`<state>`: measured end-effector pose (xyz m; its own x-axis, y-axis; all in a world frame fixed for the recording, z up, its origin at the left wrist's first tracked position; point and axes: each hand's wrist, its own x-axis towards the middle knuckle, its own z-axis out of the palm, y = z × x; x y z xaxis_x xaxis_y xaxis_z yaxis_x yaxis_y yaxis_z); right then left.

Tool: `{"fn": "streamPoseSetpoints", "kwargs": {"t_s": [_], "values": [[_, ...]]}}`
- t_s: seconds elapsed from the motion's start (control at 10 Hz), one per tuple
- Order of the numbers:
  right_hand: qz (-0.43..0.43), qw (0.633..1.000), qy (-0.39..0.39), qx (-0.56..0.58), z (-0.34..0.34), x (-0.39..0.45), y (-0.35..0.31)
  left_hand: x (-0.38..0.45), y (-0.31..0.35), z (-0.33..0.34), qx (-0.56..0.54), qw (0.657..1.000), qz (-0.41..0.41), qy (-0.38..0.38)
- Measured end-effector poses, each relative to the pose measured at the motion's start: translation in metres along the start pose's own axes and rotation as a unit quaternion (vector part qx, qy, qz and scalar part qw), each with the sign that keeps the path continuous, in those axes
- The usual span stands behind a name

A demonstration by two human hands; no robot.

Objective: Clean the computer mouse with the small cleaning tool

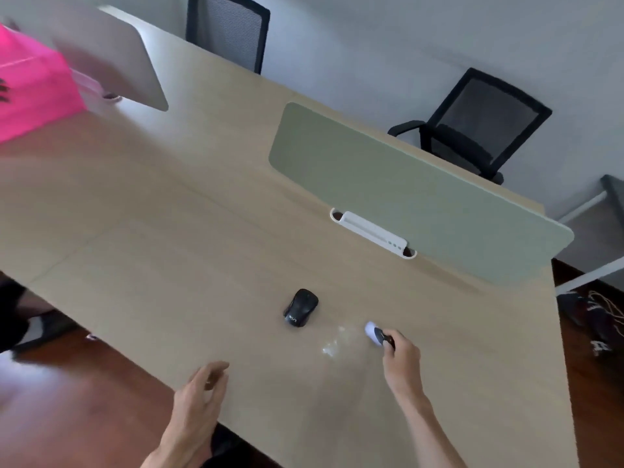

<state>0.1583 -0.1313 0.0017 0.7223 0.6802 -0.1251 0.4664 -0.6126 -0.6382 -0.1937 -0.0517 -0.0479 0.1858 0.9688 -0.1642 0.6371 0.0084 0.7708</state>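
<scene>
Black mouse on desk, between hands, nearer tool-holding right

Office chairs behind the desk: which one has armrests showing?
The black mesh office chair on the right, behind the sage-green divider panel; one armrest shows. The black mesh chair at top centre shows only its backrest.

Bare desk lay open on every side of the mouse, with nothing between it and either hand. Beyond it, the green divider panel and white cable tray walled off the far edge.
</scene>
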Motion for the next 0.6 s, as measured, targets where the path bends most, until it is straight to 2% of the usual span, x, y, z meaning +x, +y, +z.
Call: {"fn": "streamPoseSetpoints", "kwargs": {"t_s": [0.1, 0.2, 0.3, 0.4, 0.5, 0.6], "values": [[-0.046, 0.998, -0.04, -0.033, 0.012, 0.013, -0.002, -0.055, -0.027, -0.024, -0.026, 0.993, -0.107, 0.052], [-0.054, 0.996, -0.054, -0.044, 0.022, 0.015, -0.01, -0.085, -0.044, -0.033, -0.043, 0.984, -0.145, 0.089], [-0.049, 0.995, -0.058, -0.059, 0.027, 0.008, -0.015, -0.086, -0.047, -0.026, -0.035, 0.98, -0.169, 0.095], [-0.051, 0.989, -0.108, -0.086, 0.022, -0.002, -0.019, -0.068, -0.039, -0.013, -0.013, 0.987, -0.137, 0.087], [-0.046, 0.99, -0.129, -0.035, 0.014, -0.01, -0.02, -0.038, -0.013, 0.002, 0.026, 0.999, -0.024, 0.034], [0.005, 0.998, -0.042, 0.055, -0.002, -0.019, -0.016, -0.009, 0.021, 0.019, 0.034, 0.996, 0.06, -0.06]]}}
